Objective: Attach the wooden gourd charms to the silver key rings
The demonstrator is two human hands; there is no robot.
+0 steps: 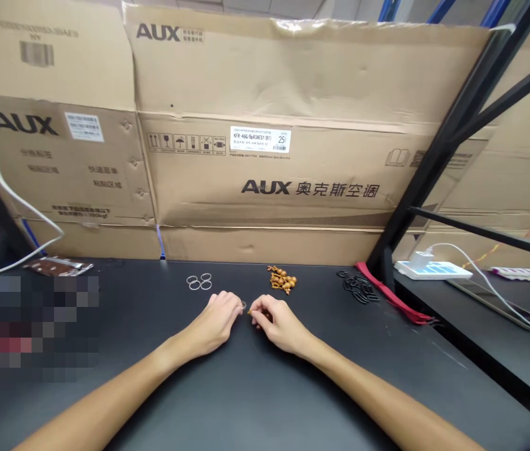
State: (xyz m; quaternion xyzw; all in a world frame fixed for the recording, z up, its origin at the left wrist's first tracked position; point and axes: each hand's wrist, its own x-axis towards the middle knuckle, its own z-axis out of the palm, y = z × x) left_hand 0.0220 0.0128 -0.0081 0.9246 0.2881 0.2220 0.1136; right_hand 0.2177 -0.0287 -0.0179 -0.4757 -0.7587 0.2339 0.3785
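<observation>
Ring (pixel 244 305): thin metal loop, was pinched by the left hand (pixel 222 317), lower centre
Charm (pixel 268 316): was grasped by the right hand (pixel 280 322), lower centre, tip pointing left, long axis roughly crosswise
Pile (pixel 282 280): looked glossy, round-lobed

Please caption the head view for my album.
Left hand pinching a ring, right hand a brown charm, at a black table.

Shiny metal rings (pixel 200 284), glossy wood-like charms (pixel 285 279), smooth matt tabletop (pixel 246 388), dull cardboard (pixel 265 81).
</observation>
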